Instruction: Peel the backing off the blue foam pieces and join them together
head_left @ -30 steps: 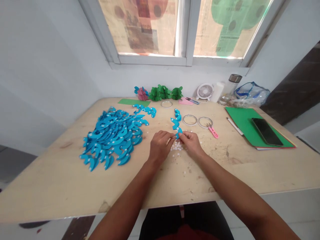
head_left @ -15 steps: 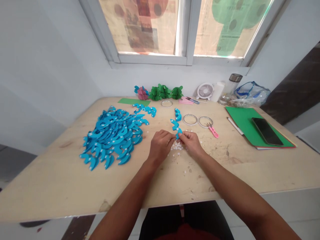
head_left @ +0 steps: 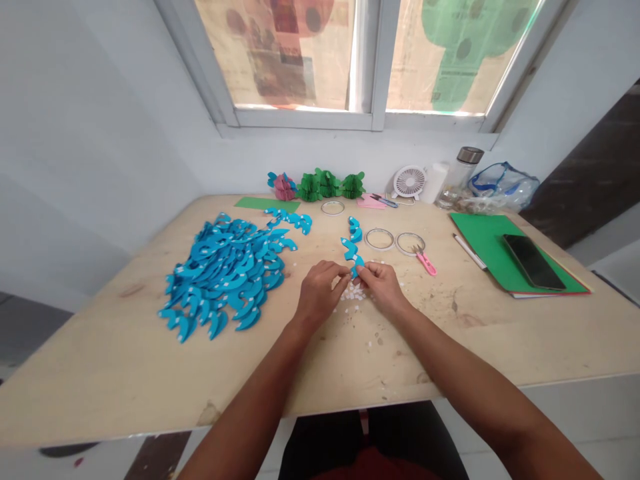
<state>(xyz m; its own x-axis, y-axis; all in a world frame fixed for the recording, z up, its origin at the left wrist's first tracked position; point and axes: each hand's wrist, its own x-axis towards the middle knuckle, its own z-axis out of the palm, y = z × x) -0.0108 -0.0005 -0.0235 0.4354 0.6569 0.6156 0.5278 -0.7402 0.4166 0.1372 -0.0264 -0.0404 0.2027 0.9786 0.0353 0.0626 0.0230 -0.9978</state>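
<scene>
A curved blue piece (head_left: 353,250) with small white squares lies on the table, its near end between my two hands. My right hand (head_left: 381,281) pinches that near end between thumb and fingers. Close on its left, my left hand (head_left: 323,288) has thumb and fingertips drawn together; anything between them is too small to make out. Just beyond is another blue piece (head_left: 355,229). Small white bits (head_left: 355,292) are scattered beneath and between my hands. A large heap of similar blue pieces (head_left: 233,267) is to the left.
Metal rings (head_left: 379,239) and pink-handled snips (head_left: 425,261) lie right of centre. Green sheets (head_left: 483,250) carry a black phone (head_left: 534,261) at the right. Folded green paper shapes (head_left: 327,184), a small fan (head_left: 409,181) and a bottle (head_left: 461,175) stand along the wall.
The thumb of my left hand has shifted slightly and its fingertips have drawn back a little from the blue piece. My right hand keeps its pinch.
</scene>
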